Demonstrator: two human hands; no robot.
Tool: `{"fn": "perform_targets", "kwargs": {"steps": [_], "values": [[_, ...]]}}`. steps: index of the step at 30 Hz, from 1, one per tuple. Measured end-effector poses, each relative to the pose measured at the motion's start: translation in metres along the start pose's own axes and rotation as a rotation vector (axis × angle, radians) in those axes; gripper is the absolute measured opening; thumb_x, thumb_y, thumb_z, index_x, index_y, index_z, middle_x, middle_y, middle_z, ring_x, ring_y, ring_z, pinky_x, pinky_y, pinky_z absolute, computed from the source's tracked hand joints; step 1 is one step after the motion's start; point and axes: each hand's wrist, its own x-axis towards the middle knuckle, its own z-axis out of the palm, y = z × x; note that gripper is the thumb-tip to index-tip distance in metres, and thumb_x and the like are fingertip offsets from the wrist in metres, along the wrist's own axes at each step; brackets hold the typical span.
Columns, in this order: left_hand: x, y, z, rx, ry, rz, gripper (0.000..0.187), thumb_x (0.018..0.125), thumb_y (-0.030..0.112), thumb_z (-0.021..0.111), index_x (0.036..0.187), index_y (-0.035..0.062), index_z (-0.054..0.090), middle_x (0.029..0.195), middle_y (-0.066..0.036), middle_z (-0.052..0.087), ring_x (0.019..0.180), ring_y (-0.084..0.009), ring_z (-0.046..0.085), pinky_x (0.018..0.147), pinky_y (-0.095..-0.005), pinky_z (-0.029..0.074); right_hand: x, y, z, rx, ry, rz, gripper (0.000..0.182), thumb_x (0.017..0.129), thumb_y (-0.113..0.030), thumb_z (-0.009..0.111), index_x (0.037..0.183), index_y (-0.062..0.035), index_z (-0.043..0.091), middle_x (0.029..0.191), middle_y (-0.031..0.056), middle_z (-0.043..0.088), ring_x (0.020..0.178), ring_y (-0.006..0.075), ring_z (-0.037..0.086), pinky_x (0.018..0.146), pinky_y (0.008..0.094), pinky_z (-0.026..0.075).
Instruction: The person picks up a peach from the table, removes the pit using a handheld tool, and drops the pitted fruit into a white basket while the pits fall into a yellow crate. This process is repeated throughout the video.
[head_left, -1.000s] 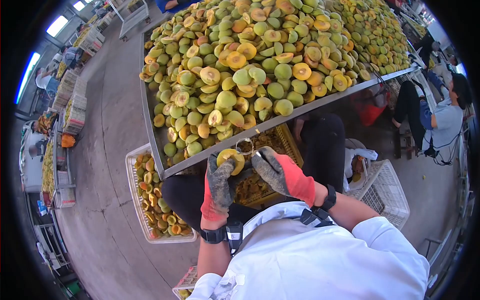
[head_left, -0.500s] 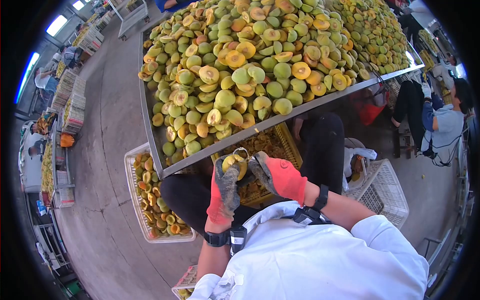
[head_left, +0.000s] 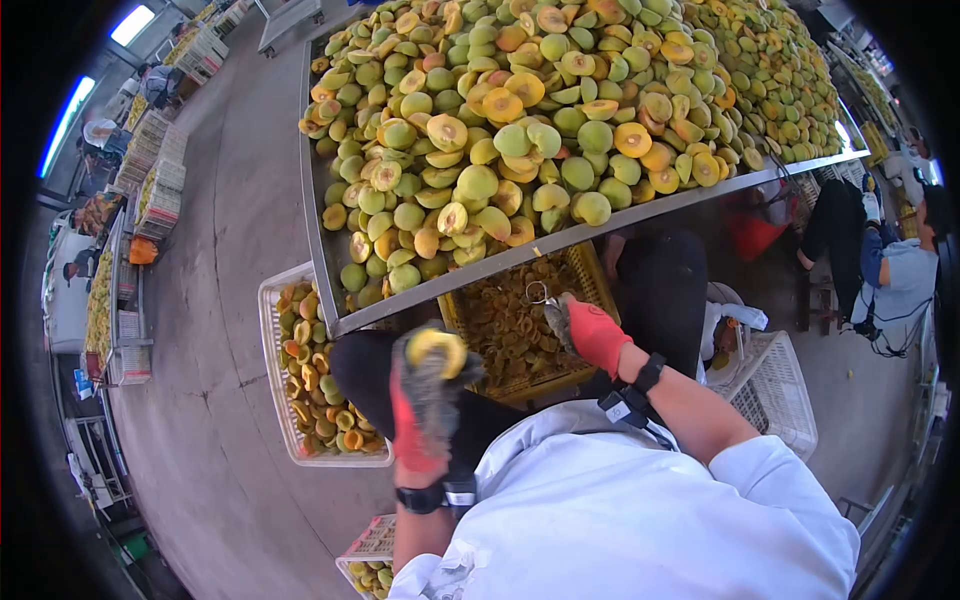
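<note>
In my left hand (head_left: 425,405), gloved in red and grey and smeared by motion, a yellow peach half (head_left: 437,350) is held up beside my left knee. My right hand (head_left: 590,332), in a matching glove, grips a pitting tool with a metal ring (head_left: 538,292) at its end; the handle is hidden in the fist. Beneath the ring stands a yellow crate (head_left: 603,283) with brown-yellow scraps in it. Above both hands, a metal-edged table (head_left: 480,272) bears a big heap of green and yellow peach halves (head_left: 480,183).
A white crate (head_left: 276,410) of hollowed peach halves stands on the floor left of my legs. Another white crate (head_left: 372,540) is at lower left, and a white basket (head_left: 775,395) at right. People sit near stacked crates on the left; a person (head_left: 905,265) sits at far right.
My hands have moved apart. The left swung down and left with the peach half; the right drew away to the right with the ring tool. The view shifted slightly.
</note>
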Motion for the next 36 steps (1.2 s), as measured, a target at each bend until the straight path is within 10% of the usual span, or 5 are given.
{"fn": "perform_targets", "kwargs": {"steps": [7, 9, 12, 16, 36], "values": [[0.008, 0.073, -0.13, 0.273, 0.394, 0.408, 0.044, 0.09, 0.018, 0.056, 0.13, 0.0039, 0.043, 0.107, -0.014, 0.056, 0.09, -0.0212, 0.06, 0.079, -0.0313, 0.052, -0.019, -0.035, -0.006, 1.723, -0.15, 0.629, 0.033, 0.097, -0.03, 0.044, 0.106, -0.0043, 0.062, 0.099, 0.0043, 0.064, 0.087, 0.0147, 0.061, 0.078, 0.0244, 0.047], [0.035, 0.07, -0.184, 1.637, 0.91, 0.552, 0.051, 0.087, 0.013, 0.062, 0.132, 0.0029, 0.042, 0.108, -0.012, 0.056, 0.094, -0.0196, 0.059, 0.08, -0.0296, 0.051, -0.022, -0.045, -0.004, 1.991, -0.165, 0.738, 0.038, 0.097, -0.035, 0.042, 0.109, -0.0041, 0.06, 0.099, 0.0048, 0.064, 0.091, 0.016, 0.061, 0.082, 0.0244, 0.048], [0.069, 0.065, -0.114, 0.74, 0.406, 0.326, 0.056, 0.079, 0.008, 0.07, 0.129, 0.0009, 0.046, 0.113, -0.013, 0.057, 0.101, -0.0215, 0.056, 0.083, -0.0299, 0.049, -0.025, -0.048, 0.009, 1.274, -0.144, 0.385, 0.043, 0.097, -0.04, 0.041, 0.112, -0.0045, 0.058, 0.1, 0.005, 0.064, 0.094, 0.0169, 0.06, 0.084, 0.026, 0.047], [0.144, 0.011, -0.05, 1.355, 0.081, 0.729, 0.057, 0.078, 0.017, 0.07, 0.128, -0.0001, 0.046, 0.118, -0.019, 0.057, 0.11, -0.0304, 0.055, 0.094, -0.0368, 0.043, -0.045, -0.106, 0.019, 0.904, 0.019, 0.409, 0.039, 0.097, -0.039, 0.041, 0.109, -0.0061, 0.058, 0.101, 0.0046, 0.064, 0.091, 0.0167, 0.061, 0.081, 0.0262, 0.049], [0.072, 0.03, 0.009, -0.033, 0.011, -0.021, 0.07, 0.092, 0.063, 0.027, 0.101, 0.0018, 0.059, 0.078, -0.007, 0.063, 0.055, -0.0116, 0.055, 0.046, -0.0188, 0.043, -0.076, -0.212, 0.028, 0.497, -0.306, -0.031, 0.024, 0.094, -0.024, 0.051, 0.109, -0.0057, 0.054, 0.089, 0.0025, 0.059, 0.076, 0.0092, 0.054, 0.065, 0.0239, 0.045]]}}
